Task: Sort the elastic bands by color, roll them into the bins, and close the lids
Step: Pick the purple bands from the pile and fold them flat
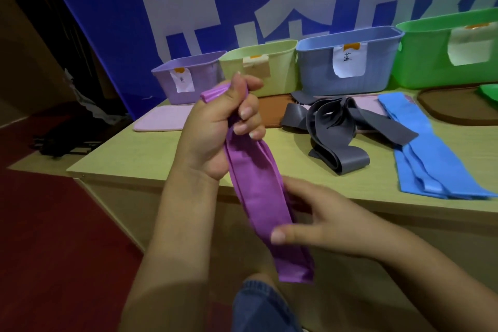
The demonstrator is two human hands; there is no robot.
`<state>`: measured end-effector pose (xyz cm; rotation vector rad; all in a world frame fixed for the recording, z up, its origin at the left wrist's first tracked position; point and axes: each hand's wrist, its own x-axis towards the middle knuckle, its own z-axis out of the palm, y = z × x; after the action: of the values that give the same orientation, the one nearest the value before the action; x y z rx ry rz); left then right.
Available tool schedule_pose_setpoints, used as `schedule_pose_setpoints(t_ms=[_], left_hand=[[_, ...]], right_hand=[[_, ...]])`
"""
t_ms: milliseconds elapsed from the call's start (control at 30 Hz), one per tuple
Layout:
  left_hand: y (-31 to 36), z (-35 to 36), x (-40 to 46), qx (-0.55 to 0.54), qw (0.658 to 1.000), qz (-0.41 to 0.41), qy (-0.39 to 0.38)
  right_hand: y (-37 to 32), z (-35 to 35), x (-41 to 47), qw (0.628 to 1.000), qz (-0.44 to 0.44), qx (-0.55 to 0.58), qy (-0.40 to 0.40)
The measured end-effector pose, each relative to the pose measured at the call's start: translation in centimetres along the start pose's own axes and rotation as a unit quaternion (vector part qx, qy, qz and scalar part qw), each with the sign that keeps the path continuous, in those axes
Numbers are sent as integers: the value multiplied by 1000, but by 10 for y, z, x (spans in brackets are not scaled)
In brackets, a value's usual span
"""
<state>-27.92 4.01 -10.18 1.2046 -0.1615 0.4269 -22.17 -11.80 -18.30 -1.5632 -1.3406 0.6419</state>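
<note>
Left grip: my left hand (215, 127) was clenched around the top end of the purple band (258, 197), a short bunched tail poking out above my thumb.
Right grip: my right hand (323, 226) lay mostly open against the lower part of the band, thumb across its front and fingers behind, steadying more than clamping.
Band position: it hung in the air in front of the bench (161, 151), not touching it, the free end dangling below my right hand.
Long axis: near vertical, leaning down and to my right from the left fist.
Key relation: the purple bin (186, 81) stood on the bench beyond and just left of my left fist, so the left hand was the nearer one to it.
Next move, as I judged: roll the band up from one end, then drop it into that bin.
Other bins: a pale green bin (258, 67), a blue bin (347, 62) and a bright green bin (444, 51) stood to the right, all without lids on.
Still on the bench: a grey tangle of bands (339, 129) and a flat blue stack of bands (420, 151), near each other.
</note>
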Motion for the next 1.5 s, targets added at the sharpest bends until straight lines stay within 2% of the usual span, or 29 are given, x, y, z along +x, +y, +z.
schedule_pose_setpoints(t_ms=[100,200,333,600,667,767,867,967,1067,1200,1333,1500], left_hand=[[-4,9,-7,21,1000,23,-5],[-4,16,-13,74,996,58,-1],[-1,12,-14,168,982,84,18],[1,-21,0,94,988,36,114],[-6,-32,1,73,991,36,102],[-23,-45,-9,131,986,15,102],[-40,-75,-20,218,962,-38,161],[-46,-106,-32,236,949,-77,192],[-38,-132,-39,268,932,-78,231],[-14,-164,-34,347,891,-63,287],[7,-196,-19,418,851,-75,309],[17,-240,-6,494,798,-97,331]], right_hand=[[-21,-12,18,989,-60,-17,133],[-36,-18,37,975,-83,-48,199],[-49,-20,49,969,-122,-22,214],[-57,-27,95,979,-44,46,195],[-60,-31,109,974,-14,77,213],[-64,-38,134,964,28,122,234],[-65,-39,169,958,50,143,245],[-67,-40,214,950,72,151,265],[-62,-44,262,942,95,159,281],[-43,-38,332,934,136,159,290],[-12,-23,399,933,175,173,262],[31,-12,447,951,181,109,228]])
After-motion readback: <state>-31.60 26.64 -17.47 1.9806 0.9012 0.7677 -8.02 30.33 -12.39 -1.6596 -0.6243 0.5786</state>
